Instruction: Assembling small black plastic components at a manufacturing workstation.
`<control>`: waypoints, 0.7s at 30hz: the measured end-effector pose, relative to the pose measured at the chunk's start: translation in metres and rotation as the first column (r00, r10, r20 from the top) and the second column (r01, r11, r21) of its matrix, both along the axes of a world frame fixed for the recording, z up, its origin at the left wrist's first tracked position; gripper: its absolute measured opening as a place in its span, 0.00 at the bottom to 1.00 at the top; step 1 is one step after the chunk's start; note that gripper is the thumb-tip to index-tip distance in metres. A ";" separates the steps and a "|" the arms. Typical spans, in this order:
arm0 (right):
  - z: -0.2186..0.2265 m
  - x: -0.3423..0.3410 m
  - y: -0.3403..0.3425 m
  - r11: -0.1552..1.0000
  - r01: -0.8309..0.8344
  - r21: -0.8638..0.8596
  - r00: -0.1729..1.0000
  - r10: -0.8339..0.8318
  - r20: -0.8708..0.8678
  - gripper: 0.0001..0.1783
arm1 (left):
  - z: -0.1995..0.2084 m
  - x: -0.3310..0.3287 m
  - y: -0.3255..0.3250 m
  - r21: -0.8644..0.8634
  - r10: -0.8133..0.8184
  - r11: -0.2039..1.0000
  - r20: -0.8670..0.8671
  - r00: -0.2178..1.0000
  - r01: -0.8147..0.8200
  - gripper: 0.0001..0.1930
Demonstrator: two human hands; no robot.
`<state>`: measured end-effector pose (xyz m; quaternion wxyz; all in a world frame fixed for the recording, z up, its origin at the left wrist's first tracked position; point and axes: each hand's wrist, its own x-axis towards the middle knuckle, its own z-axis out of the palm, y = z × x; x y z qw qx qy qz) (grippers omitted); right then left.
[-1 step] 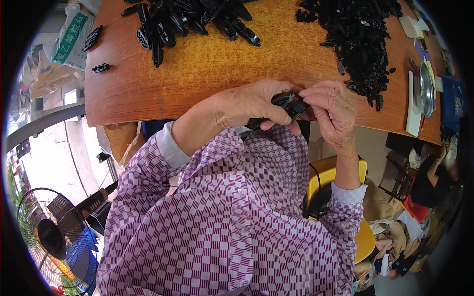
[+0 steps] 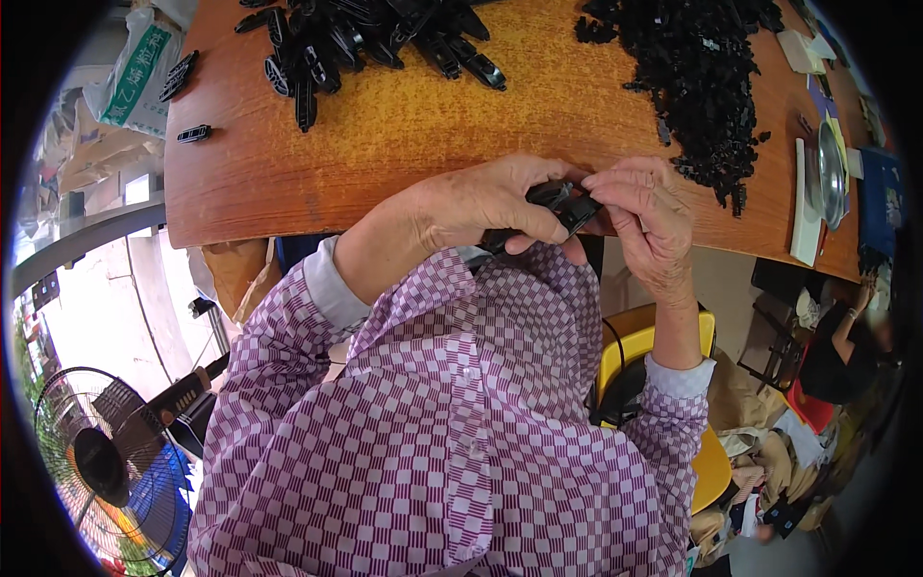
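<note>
My left hand point(image 2: 481, 207) and my right hand point(image 2: 646, 219) meet at the near edge of the wooden table point(image 2: 385, 144). Together they grip a black plastic part point(image 2: 567, 205); the left fingers wrap around it and the right fingertips pinch its end. A heap of long black plastic pieces point(image 2: 365, 38) lies at the far left of the table. Several small black pieces form a pile point(image 2: 707, 82) at the far right. Two loose black pieces point(image 2: 194, 133) lie near the table's left edge.
A white sack point(image 2: 135, 67) stands past the table's left edge. A metal bowl point(image 2: 832, 173) and flat white items sit at the right end. A floor fan point(image 2: 96, 462) is at lower left, a yellow chair point(image 2: 710, 462) under me, and another person point(image 2: 846, 356) at the right.
</note>
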<state>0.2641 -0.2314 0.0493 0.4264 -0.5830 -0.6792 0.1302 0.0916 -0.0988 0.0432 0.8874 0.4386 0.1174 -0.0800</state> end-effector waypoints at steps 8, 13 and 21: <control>-0.004 0.002 0.004 1.000 0.009 -0.009 1.000 -0.009 0.025 0.08 | -0.015 0.005 -0.001 -0.097 0.083 0.992 -0.038 0.996 -0.086 0.21; -0.011 0.004 0.006 0.999 0.035 -0.037 0.999 -0.034 0.015 0.07 | -0.014 0.008 -0.003 -0.063 0.157 0.985 -0.055 0.986 -0.160 0.26; -0.014 -0.025 0.013 0.950 -0.073 -0.304 0.306 -0.269 -0.913 0.26 | 0.000 0.014 -0.005 0.353 0.343 0.882 -0.024 0.939 -0.313 0.31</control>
